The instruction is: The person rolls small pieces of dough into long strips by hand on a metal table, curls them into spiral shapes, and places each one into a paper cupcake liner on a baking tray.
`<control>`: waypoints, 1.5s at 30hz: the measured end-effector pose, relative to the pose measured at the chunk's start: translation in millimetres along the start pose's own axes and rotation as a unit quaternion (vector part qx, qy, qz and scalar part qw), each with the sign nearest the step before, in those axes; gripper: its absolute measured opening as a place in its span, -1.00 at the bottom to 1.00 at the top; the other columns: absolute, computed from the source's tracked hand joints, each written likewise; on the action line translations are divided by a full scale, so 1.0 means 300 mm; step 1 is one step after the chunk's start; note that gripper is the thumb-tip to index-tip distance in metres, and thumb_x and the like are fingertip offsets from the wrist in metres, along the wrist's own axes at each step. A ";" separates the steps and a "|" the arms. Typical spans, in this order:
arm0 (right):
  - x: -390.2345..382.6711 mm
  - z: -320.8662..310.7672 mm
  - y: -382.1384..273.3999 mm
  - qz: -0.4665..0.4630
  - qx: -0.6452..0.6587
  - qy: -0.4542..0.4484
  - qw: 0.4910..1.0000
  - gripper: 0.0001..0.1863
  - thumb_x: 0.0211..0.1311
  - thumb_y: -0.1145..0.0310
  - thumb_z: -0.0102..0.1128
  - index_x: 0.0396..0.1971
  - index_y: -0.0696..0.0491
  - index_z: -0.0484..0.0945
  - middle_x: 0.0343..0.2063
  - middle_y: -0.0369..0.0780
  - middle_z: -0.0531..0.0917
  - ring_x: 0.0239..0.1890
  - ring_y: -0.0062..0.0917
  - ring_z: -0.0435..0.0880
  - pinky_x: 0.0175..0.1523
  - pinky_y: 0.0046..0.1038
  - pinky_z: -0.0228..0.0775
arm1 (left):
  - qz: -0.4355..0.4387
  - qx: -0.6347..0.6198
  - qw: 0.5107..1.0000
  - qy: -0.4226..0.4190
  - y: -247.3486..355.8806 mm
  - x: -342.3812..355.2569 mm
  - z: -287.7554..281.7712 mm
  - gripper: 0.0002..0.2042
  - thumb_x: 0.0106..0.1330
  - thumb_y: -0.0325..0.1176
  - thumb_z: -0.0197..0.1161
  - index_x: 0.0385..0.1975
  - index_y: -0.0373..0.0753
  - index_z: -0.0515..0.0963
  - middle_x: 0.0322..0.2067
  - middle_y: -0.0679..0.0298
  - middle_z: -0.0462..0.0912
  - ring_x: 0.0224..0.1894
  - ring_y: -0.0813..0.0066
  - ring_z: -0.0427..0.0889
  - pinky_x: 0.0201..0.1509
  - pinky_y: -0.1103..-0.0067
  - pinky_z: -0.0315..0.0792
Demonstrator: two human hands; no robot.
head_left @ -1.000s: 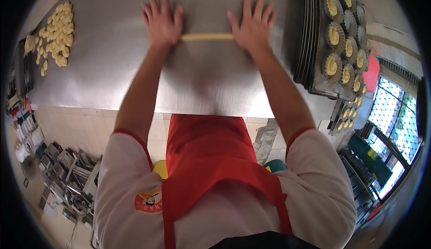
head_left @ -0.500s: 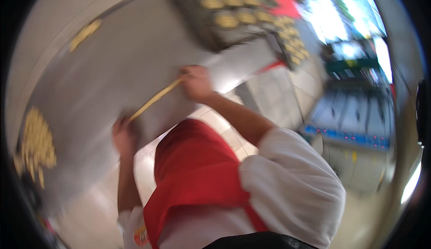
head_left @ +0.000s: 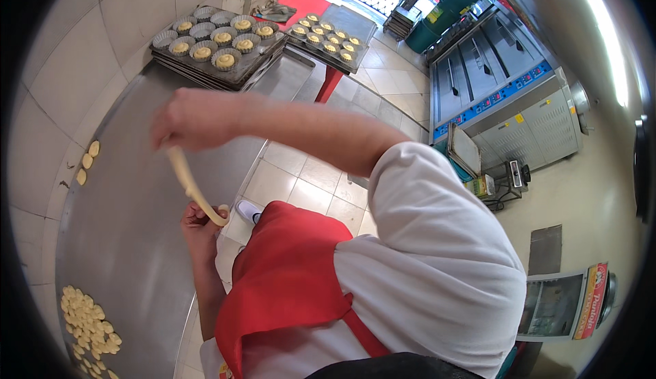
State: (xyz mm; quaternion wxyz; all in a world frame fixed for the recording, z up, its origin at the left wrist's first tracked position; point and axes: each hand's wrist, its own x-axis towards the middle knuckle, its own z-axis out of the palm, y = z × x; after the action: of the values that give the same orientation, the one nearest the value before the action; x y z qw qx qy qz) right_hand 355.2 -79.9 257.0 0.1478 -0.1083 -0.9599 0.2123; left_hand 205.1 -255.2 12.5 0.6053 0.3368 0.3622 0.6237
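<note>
A long pale strip of dough [head_left: 184, 174] stretches between my two hands above the steel table [head_left: 143, 242]. My right hand [head_left: 198, 118], smeared by motion, is raised over the table and grips the strip's upper end. Lower down, near the table's front edge, my left hand [head_left: 198, 223] pinches the other end, which curls over its fingers. At the near left of the table lies a heap of small flat dough pieces [head_left: 85, 321]. A few more dough pieces [head_left: 89, 162] rest by the tiled wall.
Stacked baking trays [head_left: 256, 72] at the table's far end hold fluted tins [head_left: 224, 59], some with dough coils. Beyond, another tray [head_left: 355, 58] of filled tins rests on a red stand [head_left: 329, 85]. A deck oven [head_left: 478, 72] stands to the right, across the tiled floor [head_left: 307, 181].
My right hand has risen and swung left over the table, lifting its end of the dough strip. The head view has turned, bringing the ovens and trays further into sight.
</note>
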 end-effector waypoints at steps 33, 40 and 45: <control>0.195 -0.275 1.671 0.374 0.412 0.158 0.816 -0.55 0.43 0.36 0.41 0.24 0.16 0.58 -0.05 -0.19 0.77 -0.04 -0.49 0.78 0.04 -0.43 0.70 | 0.051 0.439 0.838 0.320 0.289 1.377 -0.284 -0.41 0.40 -0.01 0.48 0.27 -0.31 0.56 0.18 0.01 0.67 0.20 0.16 0.66 0.24 0.31 0.57; 0.372 -0.194 1.870 0.266 -0.105 -0.054 0.957 -0.58 0.36 0.25 0.39 0.19 -0.02 0.67 -0.06 -0.09 0.79 -0.03 -0.26 0.81 0.07 -0.20 0.67 | -0.083 0.857 0.401 0.312 0.363 1.213 -1.013 -0.40 0.30 -0.34 0.37 0.38 -0.20 0.44 0.37 -0.05 0.43 0.39 -0.15 0.45 0.44 0.13 0.43; 0.268 -0.298 1.513 0.323 -0.105 0.084 0.937 -0.71 0.39 0.32 0.34 0.07 0.02 0.73 -0.12 -0.08 0.79 -0.10 -0.19 0.81 -0.04 -0.19 0.66 | -0.191 0.881 0.369 0.224 0.471 1.329 -0.994 -0.57 0.33 -0.43 0.35 0.21 -0.20 0.50 0.15 0.00 0.50 0.21 -0.09 0.60 0.22 0.17 0.62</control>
State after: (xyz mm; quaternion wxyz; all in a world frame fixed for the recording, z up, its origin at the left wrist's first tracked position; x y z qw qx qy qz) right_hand 375.5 377.8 154.2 0.1390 -0.4452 -0.8739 0.1371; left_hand -139.2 129.4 -25.8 -0.0355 0.4484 0.8837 -0.1294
